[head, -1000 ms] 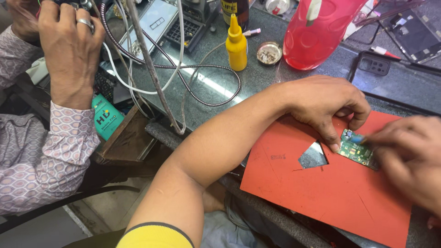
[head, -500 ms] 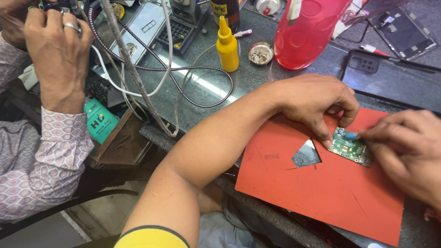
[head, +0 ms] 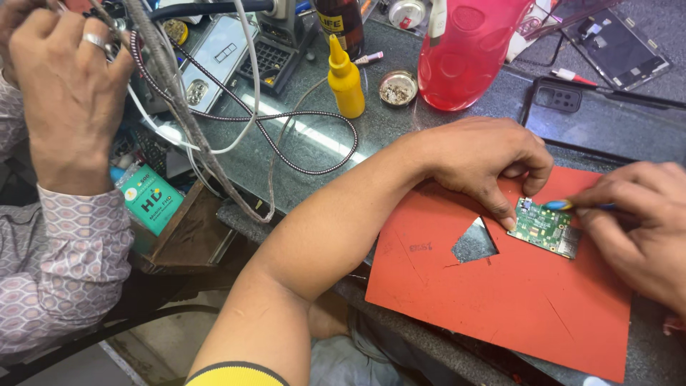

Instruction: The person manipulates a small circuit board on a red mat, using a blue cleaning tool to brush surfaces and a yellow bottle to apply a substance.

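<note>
Small green circuit board (head: 547,229) flat on a red mat (head: 514,300), near the mat's upper right part, just right of a jagged hole cut through the mat (head: 475,243). Left hand (head: 479,161) arched over the board's upper left corner, fingers (head: 500,211) pressed down on the board's left edge, pinning it. Right hand (head: 636,221) just right of the board, fingers closed around a thin blue-tipped tool (head: 564,206) (tip on the board's top edge, shaft mostly hidden). Mat on a dark stone worktop (head: 400,136). Behind it: yellow squeeze bottle (head: 346,80), small round tin (head: 397,87), red translucent jug (head: 475,50), dark phone back cover (head: 572,107). Braided cable (head: 300,143) looped across the worktop. At far left, another person's hand with a ring (head: 68,86), patterned sleeve (head: 64,264) below it.
</note>
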